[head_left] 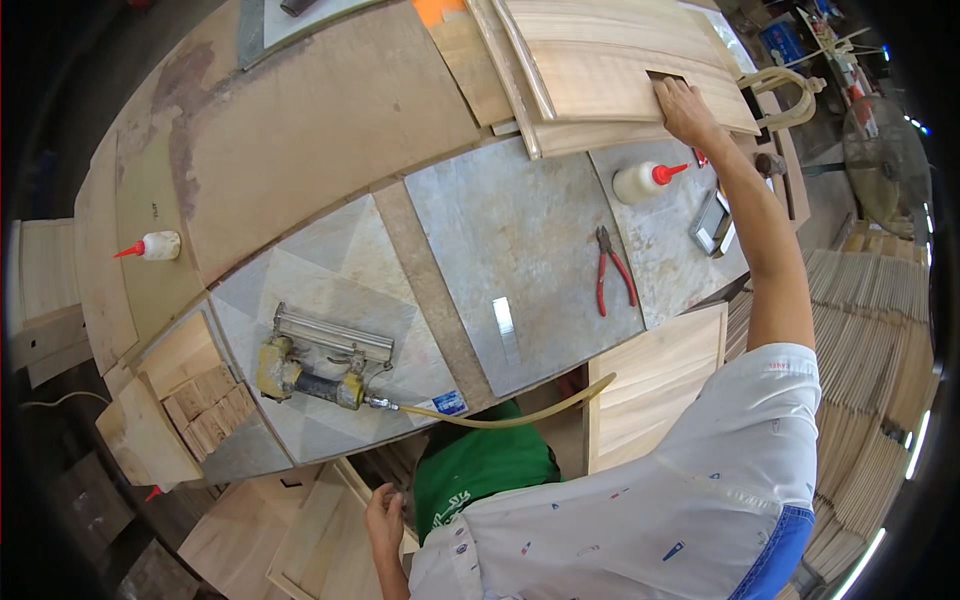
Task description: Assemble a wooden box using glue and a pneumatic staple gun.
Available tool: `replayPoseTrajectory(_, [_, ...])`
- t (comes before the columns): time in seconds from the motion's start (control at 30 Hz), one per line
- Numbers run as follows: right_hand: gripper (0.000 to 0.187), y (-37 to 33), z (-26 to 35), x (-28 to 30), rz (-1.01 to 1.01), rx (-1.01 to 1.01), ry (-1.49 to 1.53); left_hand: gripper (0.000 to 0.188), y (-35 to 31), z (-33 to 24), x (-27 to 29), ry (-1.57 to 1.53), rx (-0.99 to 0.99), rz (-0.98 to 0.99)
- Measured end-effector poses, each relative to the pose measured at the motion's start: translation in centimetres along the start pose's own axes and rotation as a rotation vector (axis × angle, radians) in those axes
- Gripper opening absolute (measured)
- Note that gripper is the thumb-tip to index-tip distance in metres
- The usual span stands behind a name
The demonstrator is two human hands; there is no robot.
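Note:
At the far right of the table, my right hand (686,112) reaches over a stack of pale wooden panels. Its fingers hook into the dark rectangular cutout of the top wooden panel (600,60), gripping its near edge; the fingertips are hidden. Low beside my body hangs my left hand (384,518), loosely curled with fingers apart and nothing seen in it. Below the panels stands a white glue bottle (638,184) with a red nozzle. Red-handled pliers (612,272) lie on the grey sheet (480,220). A yellow-and-black nail gun (318,362) rests at the left.
A hose (530,416) runs from the nail gun past the table's front edge. Another glue bottle (160,246) lies at far left. A metal nail strip (712,222) sits near my right arm. Stacked boards (860,340) fill the right side, beside a fan (885,165).

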State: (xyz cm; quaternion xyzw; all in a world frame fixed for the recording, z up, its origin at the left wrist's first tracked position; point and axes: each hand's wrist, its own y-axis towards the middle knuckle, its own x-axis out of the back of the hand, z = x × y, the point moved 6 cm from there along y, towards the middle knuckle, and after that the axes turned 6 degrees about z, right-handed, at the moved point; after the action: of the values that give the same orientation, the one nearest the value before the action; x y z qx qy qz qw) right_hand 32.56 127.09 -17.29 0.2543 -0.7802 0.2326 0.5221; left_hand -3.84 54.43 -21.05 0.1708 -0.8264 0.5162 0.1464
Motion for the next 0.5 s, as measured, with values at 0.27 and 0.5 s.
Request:
replayPoseTrajectory(0.27, [0.037,4.1,-3.5,6.8,-0.236,0.144,-0.012,0.032,0.0,1.1,-1.0,-0.038,-0.238,-0.066])
replayPoseTrajectory(0.5, [0.039,-1.0,-2.7,25.6,-0.3,0.009,0.108,0.026,-3.0,4.4,-0.3,-0.172,-0.433,-0.328])
